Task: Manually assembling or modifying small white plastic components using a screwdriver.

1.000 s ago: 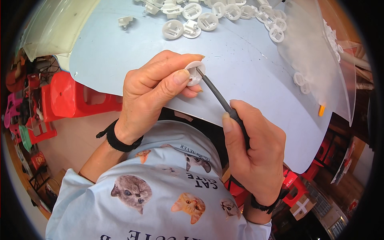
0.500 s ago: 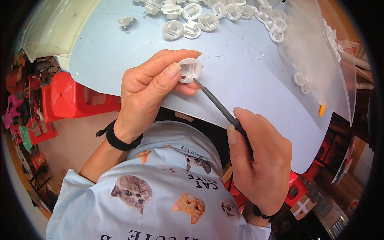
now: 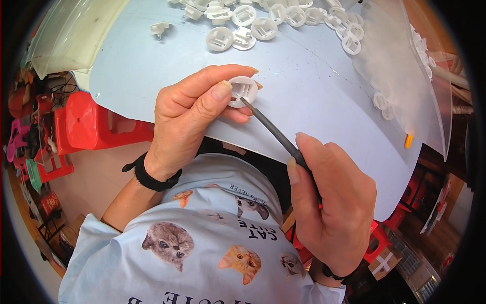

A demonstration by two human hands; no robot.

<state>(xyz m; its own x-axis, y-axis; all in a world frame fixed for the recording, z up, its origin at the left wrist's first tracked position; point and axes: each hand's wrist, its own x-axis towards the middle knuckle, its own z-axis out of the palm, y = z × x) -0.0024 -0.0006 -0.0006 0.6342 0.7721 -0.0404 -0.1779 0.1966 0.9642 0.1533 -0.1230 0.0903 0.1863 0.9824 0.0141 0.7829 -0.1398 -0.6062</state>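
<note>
Centrally, left hand (image 3: 190, 119) pinches a white plastic disc (image 3: 243, 91) between thumb and fingers. Right hand (image 3: 334, 202), lower right, fist closed around a dark tool (image 3: 271, 129), tip touching the disc. Clear bag (image 3: 405, 66), upper right, holds similar discs.

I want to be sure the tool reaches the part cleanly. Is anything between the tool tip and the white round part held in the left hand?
Nothing visible: the thin dark tool in the right hand runs straight to the white round part, pinched by the left hand.

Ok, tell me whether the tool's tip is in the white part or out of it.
In, as far as shows: the thin dark tool in the right hand ends at the slot of the round white part, which the left hand pinches. Depth cannot be told.
</note>
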